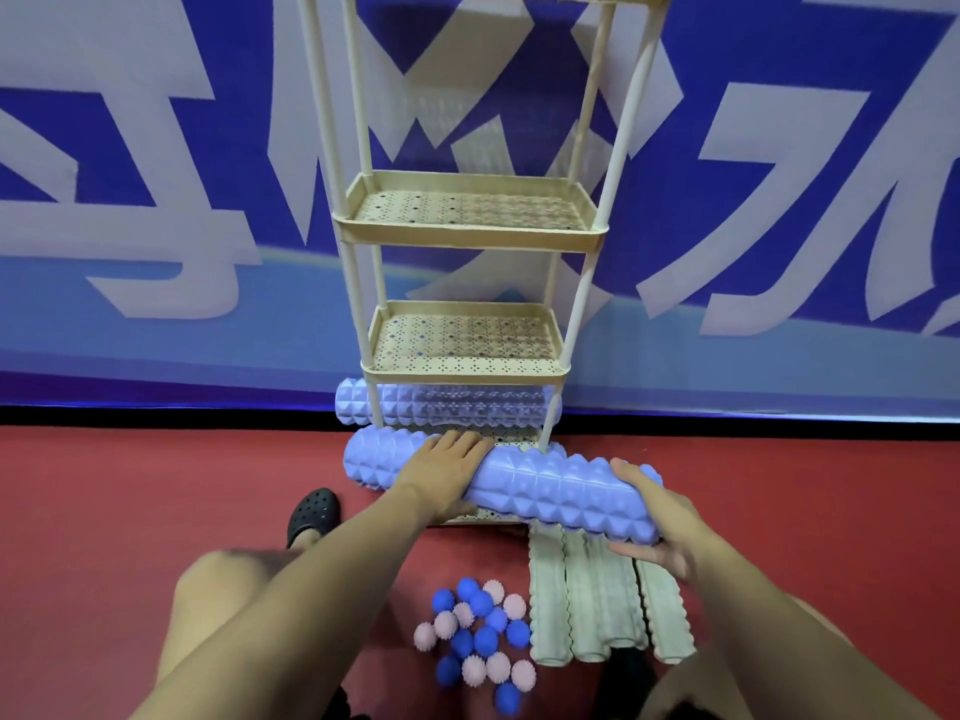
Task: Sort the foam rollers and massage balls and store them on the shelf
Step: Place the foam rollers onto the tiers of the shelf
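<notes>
While spiky massage balls (480,639) lie clustered on the red floor (156,485), both hands grip a lilac foam roller (540,488).
Left hand (441,472) lies over its middle, right hand (657,527) wraps its end, fingers (631,552) curled beneath; three beige rollers (602,600) lie alongside, another lilac roller (447,406) on the shelf (467,374) bottom tier beyond.

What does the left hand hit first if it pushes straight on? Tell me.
Likely the second purple roller at the back of the bottom shelf. The left hand lies over the front roller, fingers pointing there; depth is unclear.
</notes>
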